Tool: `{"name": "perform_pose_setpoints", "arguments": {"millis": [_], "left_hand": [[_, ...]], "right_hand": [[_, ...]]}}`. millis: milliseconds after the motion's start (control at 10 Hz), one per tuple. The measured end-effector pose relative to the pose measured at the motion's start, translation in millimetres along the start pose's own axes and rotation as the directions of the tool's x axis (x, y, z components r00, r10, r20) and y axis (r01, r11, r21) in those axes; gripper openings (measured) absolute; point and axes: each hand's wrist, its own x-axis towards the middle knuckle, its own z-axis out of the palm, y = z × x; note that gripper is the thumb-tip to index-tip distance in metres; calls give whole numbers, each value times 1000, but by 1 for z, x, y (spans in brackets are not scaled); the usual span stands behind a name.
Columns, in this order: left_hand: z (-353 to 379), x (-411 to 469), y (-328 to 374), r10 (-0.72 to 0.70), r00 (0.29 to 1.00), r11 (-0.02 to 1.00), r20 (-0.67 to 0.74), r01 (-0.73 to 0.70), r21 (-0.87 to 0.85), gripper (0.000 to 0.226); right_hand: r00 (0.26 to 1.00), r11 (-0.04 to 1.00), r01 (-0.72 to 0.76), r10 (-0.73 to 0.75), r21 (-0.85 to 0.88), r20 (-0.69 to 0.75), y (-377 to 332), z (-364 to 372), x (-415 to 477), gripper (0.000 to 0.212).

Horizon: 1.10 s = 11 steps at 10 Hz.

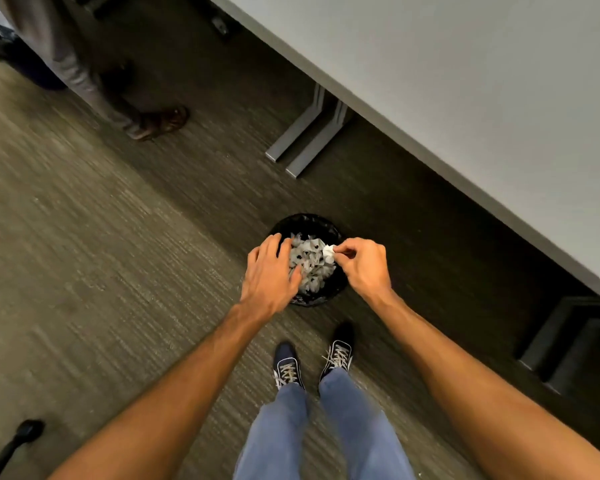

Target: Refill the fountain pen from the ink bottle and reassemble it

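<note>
Cleanup step, seemingly: at frame centre the right hand (pixel 362 263) pinches a crumpled white tissue (pixel 328 252) over the black wastebasket (pixel 321 221); the left hand (pixel 271 271) hovers released; pen and ink bottle are out of view; next, drop the tissue.

Grey-brown carpet (pixel 84 220) with a fine streaked weave covers the floor, brighter toward the left and falling into shadow under the desk. A pale grey desktop (pixel 482 81) crosses the upper right on a diagonal, its edge running well beyond the fingertips. Beneath it stand two light grey metal desk feet (pixel 305 140), side by side, and further right what seems to be another dark base (pixel 568 341), too shadowed to tell. Directly below the fingers sits a round black wastebasket (pixel 329 223) on the carpet. A black chair caster (pixel 25 431) shows at lower left.
</note>
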Motion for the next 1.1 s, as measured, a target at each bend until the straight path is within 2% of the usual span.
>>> {"name": "perform_pose_setpoints", "arguments": {"millis": [100, 300, 500, 600, 700, 900, 1000, 1100], "left_hand": [[43, 17, -20, 4, 999, 1000, 39, -5, 16, 66], [116, 47, -48, 44, 993, 997, 107, -50, 55, 77], [159, 63, -67, 65, 989, 993, 132, -77, 88, 78], [171, 68, -72, 62, 987, 992, 145, -76, 96, 77], [175, 73, -74, 59, 987, 992, 149, -75, 104, 76], [174, 84, -77, 53, 988, 993, 146, -68, 97, 75], [173, 84, -80, 53, 988, 994, 143, -67, 92, 75], [167, 80, -80, 59, 989, 991, 138, -75, 112, 75]], "right_hand": [[999, 998, -51, 51, -35, -7, 31, 40, 19, 9], [1000, 996, -6, 4, -90, -30, 78, 101, 45, 11], [996, 991, -89, 88, -98, -16, 112, 149, 67, 12], [984, 981, -174, 168, -86, -67, 115, 157, 76, 12], [992, 985, -120, 125, -123, 33, 117, 164, 82, 17], [979, 962, -188, 199, -198, 39, 132, 179, 99, 19], [992, 964, -81, 102, -255, 70, 133, 178, 100, 34], [992, 965, -69, 93, -255, 84, 133, 173, 94, 41]]}}
